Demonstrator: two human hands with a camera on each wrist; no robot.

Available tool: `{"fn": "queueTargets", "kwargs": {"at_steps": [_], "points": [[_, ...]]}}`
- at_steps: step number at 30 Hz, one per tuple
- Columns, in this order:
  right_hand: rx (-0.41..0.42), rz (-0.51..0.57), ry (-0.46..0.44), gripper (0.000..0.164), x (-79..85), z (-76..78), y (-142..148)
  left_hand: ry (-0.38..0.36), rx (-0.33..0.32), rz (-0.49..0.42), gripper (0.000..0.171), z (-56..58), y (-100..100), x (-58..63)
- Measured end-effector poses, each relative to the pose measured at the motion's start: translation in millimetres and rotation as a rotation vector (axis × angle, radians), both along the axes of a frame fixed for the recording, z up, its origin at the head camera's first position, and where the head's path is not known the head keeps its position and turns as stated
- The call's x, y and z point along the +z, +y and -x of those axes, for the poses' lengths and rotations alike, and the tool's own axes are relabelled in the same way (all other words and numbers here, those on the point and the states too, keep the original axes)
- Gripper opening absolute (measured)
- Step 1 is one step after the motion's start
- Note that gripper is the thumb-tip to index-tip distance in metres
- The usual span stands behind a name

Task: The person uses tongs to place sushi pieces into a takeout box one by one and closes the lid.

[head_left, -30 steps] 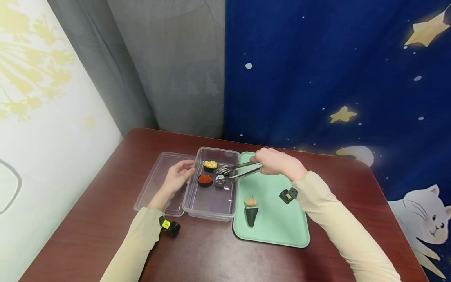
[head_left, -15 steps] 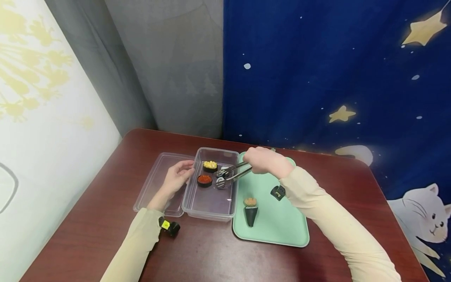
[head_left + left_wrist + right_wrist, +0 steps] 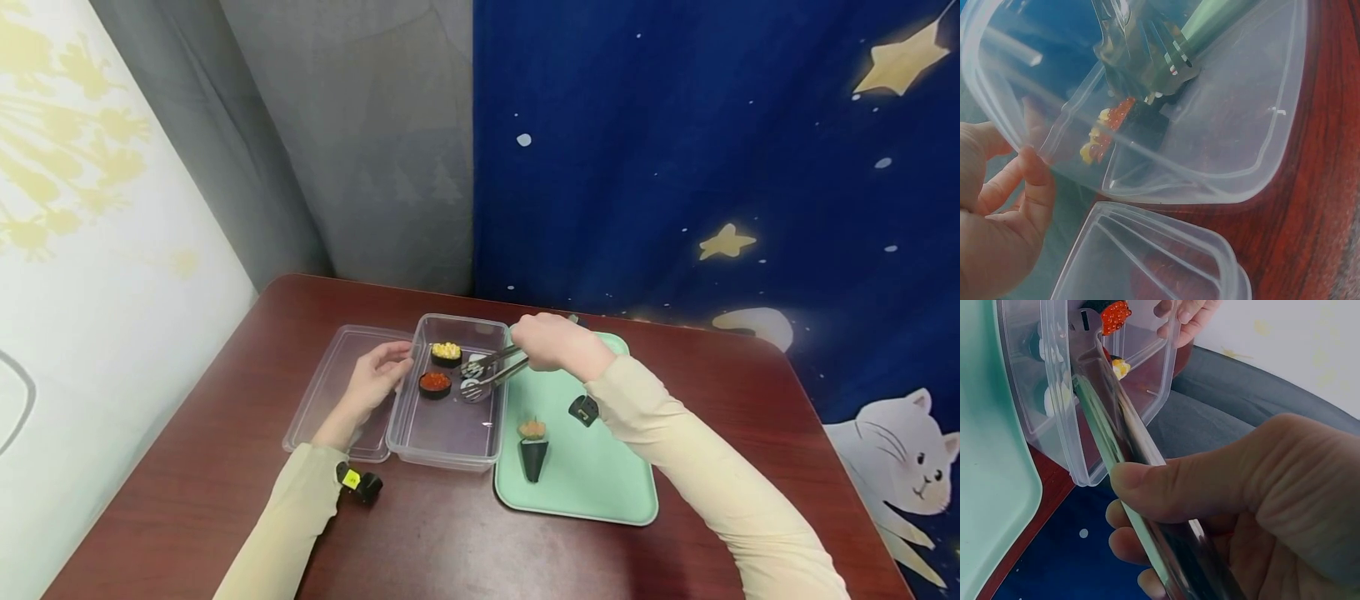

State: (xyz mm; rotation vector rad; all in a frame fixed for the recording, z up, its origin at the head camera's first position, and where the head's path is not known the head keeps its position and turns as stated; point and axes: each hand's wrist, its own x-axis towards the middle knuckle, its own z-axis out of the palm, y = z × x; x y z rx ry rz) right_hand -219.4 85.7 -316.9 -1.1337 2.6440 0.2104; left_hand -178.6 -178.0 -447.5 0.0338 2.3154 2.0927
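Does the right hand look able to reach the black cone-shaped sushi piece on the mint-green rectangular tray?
Probably yes: the cone-shaped piece lies uncovered on the tray, near the right hand, though it grips silver metal tongs reaching into the clear plastic box.

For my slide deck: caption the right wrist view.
Right hand grips tongs reaching into a clear container of sushi, beside a mint tray.

We count 1 L hand (image 3: 371, 379), 1 R hand (image 3: 557, 342), 1 pr tongs (image 3: 1129, 425), 1 clr box (image 3: 453, 429), 1 lid (image 3: 330, 392), 1 grn tray (image 3: 592, 458), 1 corn pc (image 3: 447, 354), 1 red-roe pc (image 3: 435, 384), 2 wht-topped pcs (image 3: 1058, 400), 1 cone roll (image 3: 534, 458).
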Motion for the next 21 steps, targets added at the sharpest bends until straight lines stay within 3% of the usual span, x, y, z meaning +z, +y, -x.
{"fn": "queueTargets", "kwargs": {"at_steps": [6,11,15,21], "points": [[-0.013,0.004,-0.01,0.019,1.7,-1.2,2,0.001,0.0,-0.019,0.036,6.0,-3,-11.0],[-0.017,0.056,-0.023,0.025,1.2,-4.3,17,-0.004,-0.01,-0.015,0.037,-0.9,0,2.4],[-0.019,0.124,-0.016,0.03,-3.6,-6.3,37,-0.01,-0.007,-0.007,0.037,-1.5,0,4.1],[-0.065,0.28,-0.077,0.048,-12.4,-14.9,73,-0.012,-0.005,0.002,0.037,-0.9,0,3.6]]}}
